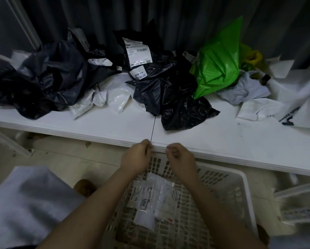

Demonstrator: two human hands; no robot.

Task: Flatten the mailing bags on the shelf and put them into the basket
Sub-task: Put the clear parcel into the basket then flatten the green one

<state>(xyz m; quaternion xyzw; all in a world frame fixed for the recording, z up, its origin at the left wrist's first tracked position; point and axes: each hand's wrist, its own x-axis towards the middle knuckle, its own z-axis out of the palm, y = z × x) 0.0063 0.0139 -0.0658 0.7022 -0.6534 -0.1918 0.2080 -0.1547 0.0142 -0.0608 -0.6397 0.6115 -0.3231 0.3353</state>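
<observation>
While stretching across the view just beyond both hands, white shelf (213, 139) carrying a heap of crumpled mailing bags. Farther out and to the left of the hands, big dark bag (48, 76), bunched and glossy. Straight ahead of the hands, black bag with a white label (161, 90), one corner reaching toward the shelf's front edge. Ahead and to the right, green bag (219, 60) standing up against the dark curtain (168, 18). Between the dark bags, small white bags (113, 96); far right, more white bags (254, 106), one with black print.

Directly beneath the wrists and forearms, pale slotted basket (240, 186), holding a few flattened clear and white bags with labels (150, 200).

At the shelf's front edge, left hand (136, 157) and right hand (181, 159), side by side and close but apart, knuckles up, fingers curled in. Thin dark line running from the black bag down to the left hand's fingertips; whether pinched there, cannot tell. Nothing seen in the right hand's loosely curled fingers.
</observation>
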